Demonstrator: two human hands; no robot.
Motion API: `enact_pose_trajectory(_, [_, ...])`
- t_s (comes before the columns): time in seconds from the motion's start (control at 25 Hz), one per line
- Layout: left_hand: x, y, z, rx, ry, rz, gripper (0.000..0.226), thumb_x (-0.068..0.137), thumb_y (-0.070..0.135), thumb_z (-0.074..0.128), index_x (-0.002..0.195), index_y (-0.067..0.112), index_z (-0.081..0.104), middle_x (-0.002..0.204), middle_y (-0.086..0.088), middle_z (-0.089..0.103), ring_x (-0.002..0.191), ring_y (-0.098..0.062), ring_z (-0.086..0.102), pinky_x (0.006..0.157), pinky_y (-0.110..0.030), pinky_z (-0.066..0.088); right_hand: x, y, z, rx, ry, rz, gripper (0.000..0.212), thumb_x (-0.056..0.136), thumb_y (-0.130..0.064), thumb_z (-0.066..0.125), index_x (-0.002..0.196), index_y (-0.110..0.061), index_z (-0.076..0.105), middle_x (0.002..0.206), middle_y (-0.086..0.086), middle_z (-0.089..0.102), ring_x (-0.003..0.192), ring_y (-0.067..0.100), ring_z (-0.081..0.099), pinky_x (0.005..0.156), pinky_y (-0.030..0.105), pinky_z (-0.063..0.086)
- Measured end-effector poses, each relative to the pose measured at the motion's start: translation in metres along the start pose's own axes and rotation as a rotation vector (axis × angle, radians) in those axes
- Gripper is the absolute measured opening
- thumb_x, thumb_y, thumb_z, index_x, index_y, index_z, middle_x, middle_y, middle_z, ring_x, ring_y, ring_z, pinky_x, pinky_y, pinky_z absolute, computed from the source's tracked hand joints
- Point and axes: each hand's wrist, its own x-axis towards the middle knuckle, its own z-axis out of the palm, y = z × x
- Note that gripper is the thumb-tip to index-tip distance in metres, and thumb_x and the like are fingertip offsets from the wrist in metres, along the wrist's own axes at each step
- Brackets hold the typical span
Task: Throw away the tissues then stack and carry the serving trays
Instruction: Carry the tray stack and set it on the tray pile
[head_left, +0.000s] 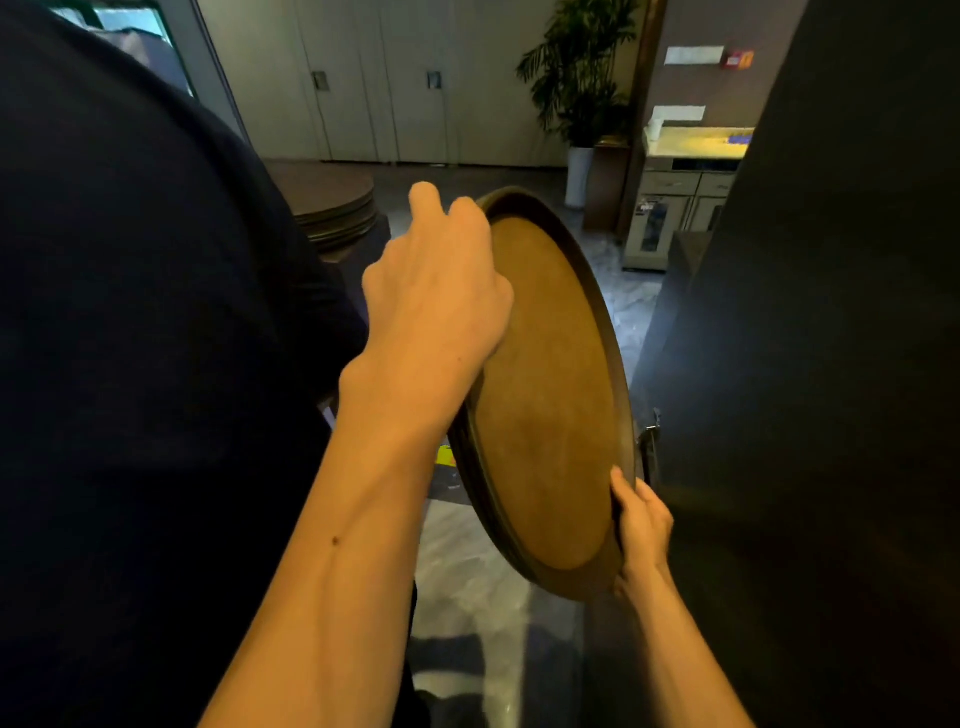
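Observation:
I hold a round brown serving tray (550, 395) with a dark raised rim, tilted steeply on edge in front of me. My left hand (441, 280) is curled over its upper left rim, fingers hidden behind the tray. My right hand (641, 525) grips the lower right rim, thumb on the inner face. Whether more than one tray is stacked in my grip I cannot tell. No tissues are in sight.
My dark clothing (130, 364) fills the left. A dark wall or door (831, 364) stands close on the right. A stack of round table tops (332, 202) lies ahead on the left; a potted plant (582, 88) and a lit cabinet (685, 202) stand at the back. The floor is grey marble (467, 571).

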Motion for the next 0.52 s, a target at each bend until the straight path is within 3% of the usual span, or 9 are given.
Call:
enact_pose_trajectory(0.12, [0.011,-0.003,0.01,-0.057,0.058,-0.027,0.013,0.091,0.011,0.043,0.104,0.011,0.044,0.127,-0.013,0.039,0.057,-0.018,0.033,0.047,-0.033,0.022,0.034,-0.003,0.021,-0.022,-0.022,0.006,0.02,0.096,-0.017,0.06,0.113,-0.008,0.066,0.092,0.006,0.069,0.079,0.017,0.064,0.057,0.024,0.051])
enact_pose_trajectory(0.24, [0.015,0.0,0.026,-0.095,0.126,-0.041,0.014,0.09,0.01,0.043,0.104,0.014,0.04,0.124,-0.01,0.038,0.054,-0.012,0.029,0.043,-0.03,0.017,0.075,-0.01,0.045,-0.035,-0.105,0.01,0.025,0.095,-0.017,0.061,0.117,-0.006,0.066,0.099,0.011,0.073,0.076,0.015,0.07,0.063,0.026,0.055])
enact_pose_trajectory(0.36, [0.031,0.0,0.047,-0.118,0.199,-0.104,0.033,0.09,0.008,0.042,0.122,0.013,0.043,0.121,-0.007,0.038,0.056,-0.014,0.03,0.042,-0.027,0.02,0.124,-0.021,0.07,-0.094,-0.17,-0.027,0.022,0.096,-0.015,0.059,0.115,-0.008,0.066,0.071,-0.009,0.076,0.068,0.007,0.071,0.059,0.022,0.055])
enact_pose_trajectory(0.52, [0.072,-0.009,0.088,-0.101,0.265,-0.178,0.044,0.086,0.008,0.047,0.131,0.009,0.045,0.112,-0.007,0.043,0.058,-0.017,0.037,0.04,-0.023,0.021,0.209,-0.046,0.111,-0.148,-0.308,-0.063,0.02,0.097,-0.012,0.056,0.114,-0.006,0.065,0.064,-0.012,0.074,0.059,0.002,0.069,0.063,0.022,0.058])
